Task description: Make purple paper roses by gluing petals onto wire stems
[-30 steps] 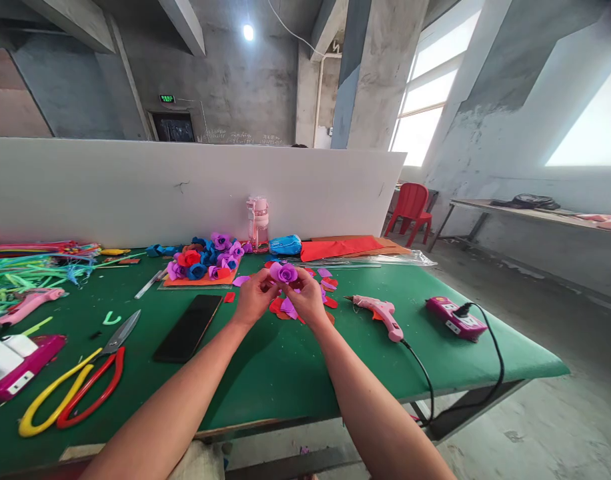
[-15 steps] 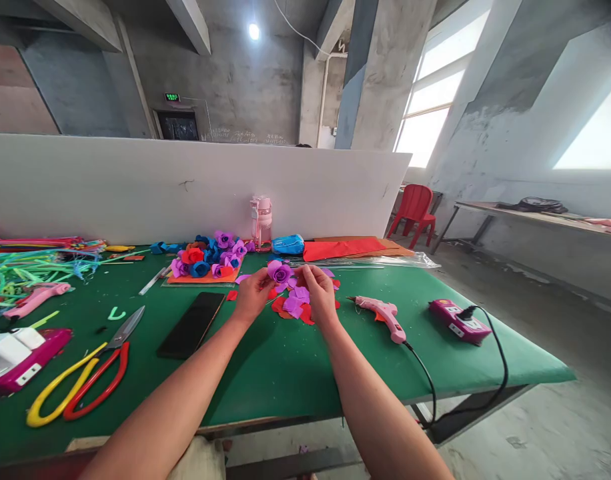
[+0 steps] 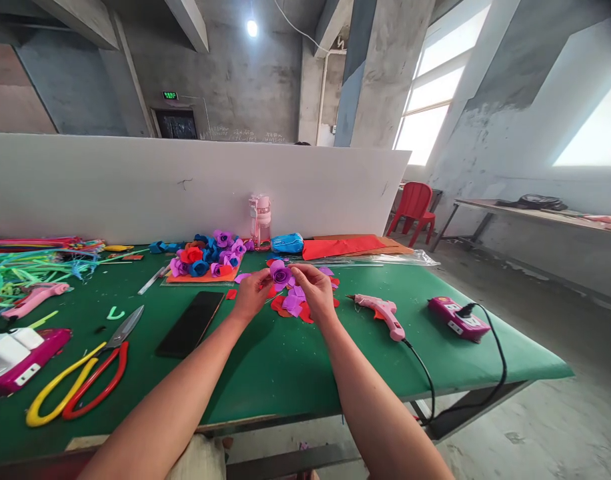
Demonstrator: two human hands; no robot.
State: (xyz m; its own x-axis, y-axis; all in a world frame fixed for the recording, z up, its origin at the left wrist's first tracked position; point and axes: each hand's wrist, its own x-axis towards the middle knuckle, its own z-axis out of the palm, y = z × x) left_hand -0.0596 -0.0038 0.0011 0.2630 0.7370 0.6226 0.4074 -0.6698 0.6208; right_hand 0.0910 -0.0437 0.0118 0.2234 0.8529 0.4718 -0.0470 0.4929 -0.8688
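A purple paper flower [image 3: 280, 274] is held up between my two hands, above the green table. My left hand [image 3: 254, 293] has its fingers closed at the flower's left side. On the right, my right hand [image 3: 313, 291] pinches the flower's edge with thumb and fingers. Loose purple petals [image 3: 293, 303] and red petals [image 3: 306, 313] lie beneath and between the hands. Finished-looking flowers in purple, blue and red [image 3: 210, 255] are heaped on an orange sheet behind my left hand.
A pink glue gun [image 3: 384, 312] with a cord and a magenta power strip [image 3: 458, 319] lie to the right. On the left are a black phone [image 3: 190, 325], scissors [image 3: 95, 373] and tangled green strips [image 3: 30, 273]. A pink bottle [image 3: 260, 222] stands behind.
My right hand's fingers have shifted slightly left against the flower, and the flower has turned a little to face me. The view has moved slightly.
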